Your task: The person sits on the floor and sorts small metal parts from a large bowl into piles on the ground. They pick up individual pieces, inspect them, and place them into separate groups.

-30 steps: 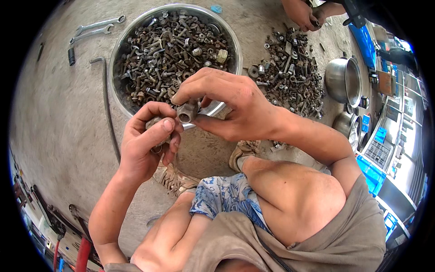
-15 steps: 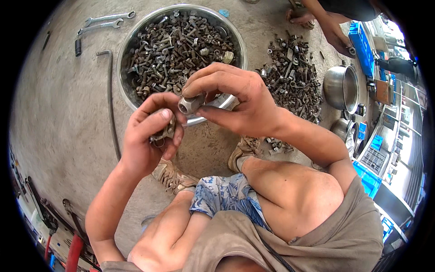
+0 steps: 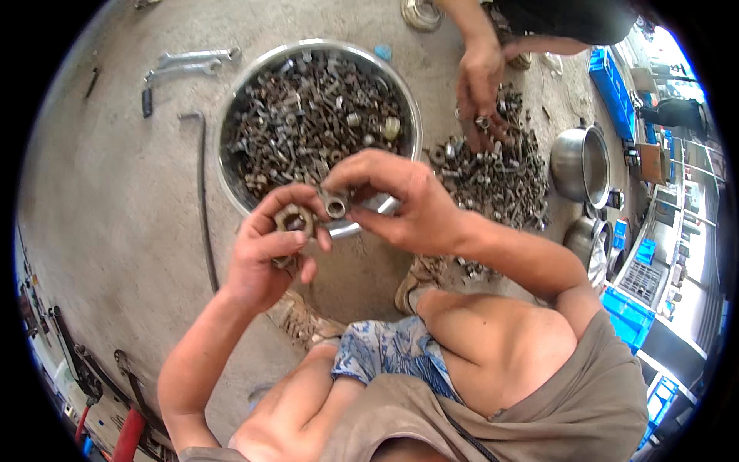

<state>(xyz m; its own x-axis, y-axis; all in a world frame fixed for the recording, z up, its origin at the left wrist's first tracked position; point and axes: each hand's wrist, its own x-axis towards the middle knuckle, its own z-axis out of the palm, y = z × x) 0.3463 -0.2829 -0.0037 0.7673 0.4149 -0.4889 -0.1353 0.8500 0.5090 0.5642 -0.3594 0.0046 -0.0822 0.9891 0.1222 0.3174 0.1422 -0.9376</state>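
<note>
My left hand (image 3: 269,250) is closed around a large castle nut (image 3: 294,220), its hole turned up toward me. Under that nut, more metal shows between the lower fingers, too covered to name. Close beside it, my right hand (image 3: 396,202) pinches a smaller grey nut (image 3: 336,206) between thumb and fingers, with its round opening facing me. Both hands are over the near rim of a steel basin (image 3: 223,146), which is filled with loose bolts, nuts and washers (image 3: 308,115).
A pile of bolts and nuts (image 3: 500,181) lies right of the basin, where another person's hand (image 3: 481,85) reaches in. Two wrenches (image 3: 200,55) and a bent bar (image 3: 203,200) lie on the left floor. Steel pots (image 3: 573,165) and a blue crate (image 3: 612,88) stand at right.
The castle nut in my left hand has turned to show its hole. My right hand's nut has tipped toward me. The other person's hand has moved left onto the pile.
</note>
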